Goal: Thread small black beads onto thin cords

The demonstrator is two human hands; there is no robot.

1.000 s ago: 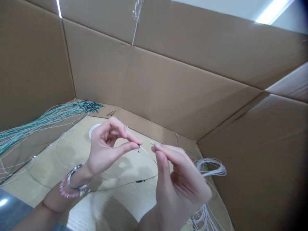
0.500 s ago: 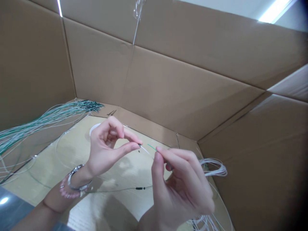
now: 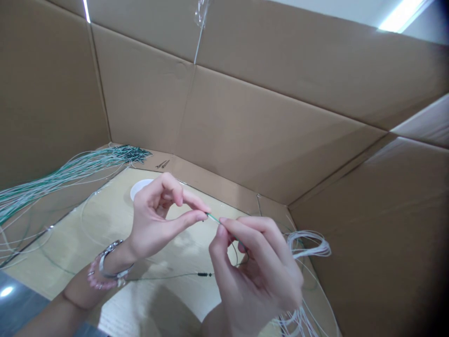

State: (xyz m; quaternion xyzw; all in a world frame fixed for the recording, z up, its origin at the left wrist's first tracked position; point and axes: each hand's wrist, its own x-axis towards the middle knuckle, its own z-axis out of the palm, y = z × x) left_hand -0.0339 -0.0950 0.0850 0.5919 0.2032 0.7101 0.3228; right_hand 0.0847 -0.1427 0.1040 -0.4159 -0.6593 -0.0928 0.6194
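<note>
Above the table, my left hand (image 3: 156, 222) pinches a tiny dark part (image 3: 206, 214) between thumb and forefinger. The fingertips cover most of it, so its kind cannot be made out. My right hand (image 3: 257, 269) is closed on a thin green wire (image 3: 214, 218), its tip at the dark part; whether it enters cannot be told. A pale strand beside the green one is barely visible. Below the hands, a dark cord (image 3: 164, 278) with a small black sleeve (image 3: 202, 274) lies across the table.
Cardboard walls (image 3: 245, 126) surround the pale tabletop (image 3: 115, 196). A bundle of green and white wires (image 3: 70, 171) lies at left. Small metal tools (image 3: 162, 164) rest at the back, near a white round dish (image 3: 138, 188). Coiled white wires (image 3: 310, 243) are on the right.
My right hand has moved left, bringing the green wire's tip from a gap away up to the dark part. My left hand has shifted only slightly right.
</note>
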